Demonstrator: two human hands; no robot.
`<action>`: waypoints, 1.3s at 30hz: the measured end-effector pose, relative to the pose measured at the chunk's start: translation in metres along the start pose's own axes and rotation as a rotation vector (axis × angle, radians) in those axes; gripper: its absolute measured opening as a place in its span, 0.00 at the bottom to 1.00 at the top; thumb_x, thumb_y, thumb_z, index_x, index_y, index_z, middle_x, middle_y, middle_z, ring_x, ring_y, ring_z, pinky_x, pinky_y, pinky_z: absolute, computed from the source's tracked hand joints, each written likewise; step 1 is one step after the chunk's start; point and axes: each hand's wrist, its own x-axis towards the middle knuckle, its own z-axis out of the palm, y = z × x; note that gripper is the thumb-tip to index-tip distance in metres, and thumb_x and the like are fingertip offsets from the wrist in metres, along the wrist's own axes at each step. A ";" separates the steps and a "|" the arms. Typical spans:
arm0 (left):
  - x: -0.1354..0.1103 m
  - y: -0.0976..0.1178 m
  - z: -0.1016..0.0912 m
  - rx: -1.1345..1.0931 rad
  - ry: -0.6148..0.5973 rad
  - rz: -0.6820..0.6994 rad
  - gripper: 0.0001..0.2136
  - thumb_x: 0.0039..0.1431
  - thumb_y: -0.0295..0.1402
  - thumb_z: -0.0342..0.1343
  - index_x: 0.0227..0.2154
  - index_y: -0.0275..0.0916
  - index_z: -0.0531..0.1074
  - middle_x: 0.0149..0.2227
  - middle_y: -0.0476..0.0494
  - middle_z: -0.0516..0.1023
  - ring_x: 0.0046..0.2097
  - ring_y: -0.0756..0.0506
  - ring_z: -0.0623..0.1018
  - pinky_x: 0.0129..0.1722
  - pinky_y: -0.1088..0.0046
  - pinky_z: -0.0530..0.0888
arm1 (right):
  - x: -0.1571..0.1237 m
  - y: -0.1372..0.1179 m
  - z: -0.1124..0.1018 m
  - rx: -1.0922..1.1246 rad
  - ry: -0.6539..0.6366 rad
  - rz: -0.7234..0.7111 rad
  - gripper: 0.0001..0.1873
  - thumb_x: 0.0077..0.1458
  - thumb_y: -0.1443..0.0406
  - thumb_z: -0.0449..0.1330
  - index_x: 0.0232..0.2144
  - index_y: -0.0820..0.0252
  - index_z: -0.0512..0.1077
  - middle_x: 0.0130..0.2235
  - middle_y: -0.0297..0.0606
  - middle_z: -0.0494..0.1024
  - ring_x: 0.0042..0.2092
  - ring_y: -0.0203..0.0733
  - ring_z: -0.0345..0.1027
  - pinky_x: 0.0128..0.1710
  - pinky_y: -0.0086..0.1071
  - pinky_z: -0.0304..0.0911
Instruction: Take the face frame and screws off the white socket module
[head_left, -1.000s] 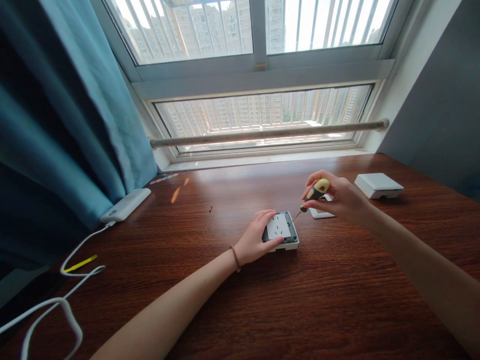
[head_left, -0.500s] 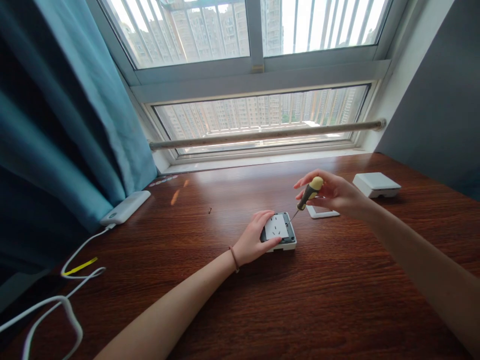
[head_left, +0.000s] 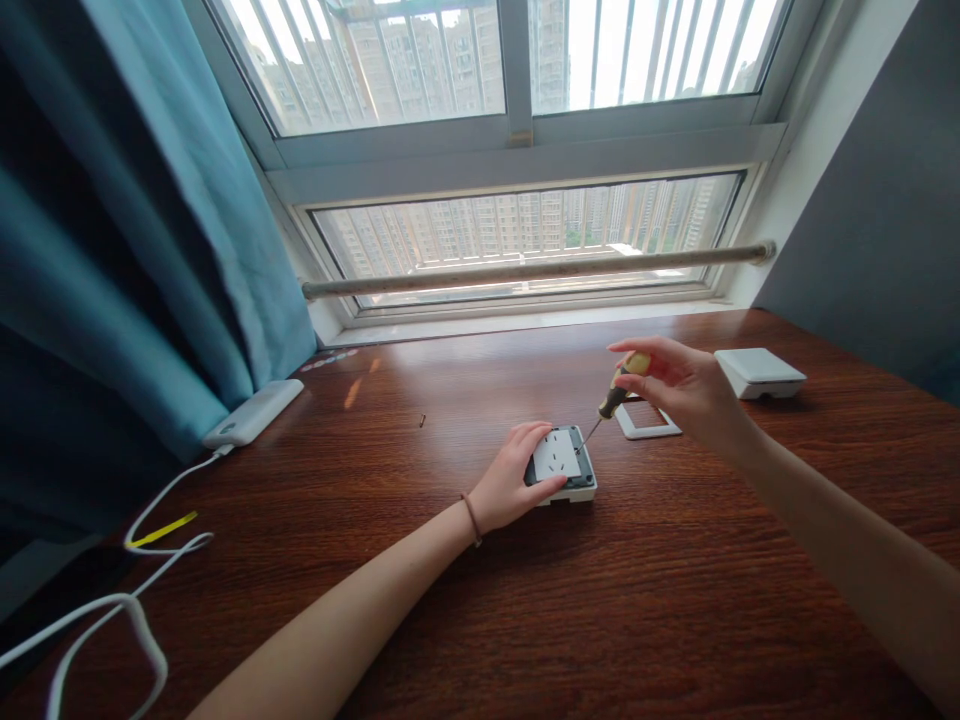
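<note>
A white wall socket (head_left: 561,460) with a grey frame lies flat on the wooden table (head_left: 525,620). My left hand (head_left: 510,482) grips its left edge, thumb along the near side and fingers over the far corner. My right hand (head_left: 679,385) is closed round a screwdriver (head_left: 619,392) with a yellow and black handle. The thin shaft slants down to the left, and its tip meets the socket's far right corner.
A white frame plate (head_left: 649,421) lies just right of the socket, and a white box (head_left: 759,371) sits at the far right. A small screw (head_left: 422,421) rests on the table further left. A power bank (head_left: 253,412) and white cables (head_left: 142,560) lie by the blue curtain.
My right hand has turned on the screwdriver handle, its fingers now more over the yellow top. The tip stays at the socket's corner. My left hand has not moved.
</note>
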 end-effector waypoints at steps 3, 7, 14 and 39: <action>0.000 -0.001 0.000 0.002 -0.004 0.000 0.27 0.52 0.41 0.56 0.54 0.37 0.58 0.55 0.36 0.61 0.57 0.41 0.60 0.59 0.59 0.58 | 0.003 0.004 -0.005 0.171 -0.056 0.062 0.20 0.47 0.63 0.63 0.44 0.56 0.65 0.36 0.37 0.76 0.39 0.41 0.72 0.42 0.39 0.68; 0.001 -0.001 0.000 0.004 -0.006 -0.004 0.27 0.52 0.41 0.56 0.54 0.37 0.58 0.55 0.36 0.61 0.57 0.41 0.60 0.59 0.59 0.58 | 0.007 0.006 -0.013 0.282 -0.167 0.072 0.14 0.49 0.64 0.62 0.39 0.57 0.66 0.42 0.41 0.77 0.45 0.45 0.71 0.45 0.43 0.66; 0.000 0.001 0.000 -0.003 -0.002 -0.003 0.27 0.52 0.41 0.56 0.54 0.37 0.58 0.55 0.36 0.62 0.57 0.41 0.61 0.58 0.59 0.59 | 0.008 0.005 -0.012 0.069 -0.130 -0.011 0.16 0.51 0.63 0.60 0.44 0.55 0.70 0.44 0.39 0.72 0.43 0.40 0.69 0.43 0.36 0.67; 0.000 0.001 0.000 -0.001 0.001 -0.002 0.27 0.52 0.41 0.55 0.54 0.37 0.59 0.54 0.36 0.62 0.57 0.41 0.61 0.58 0.59 0.58 | 0.007 0.009 -0.013 0.031 0.010 0.057 0.20 0.44 0.61 0.65 0.43 0.56 0.73 0.36 0.36 0.77 0.38 0.42 0.72 0.44 0.40 0.67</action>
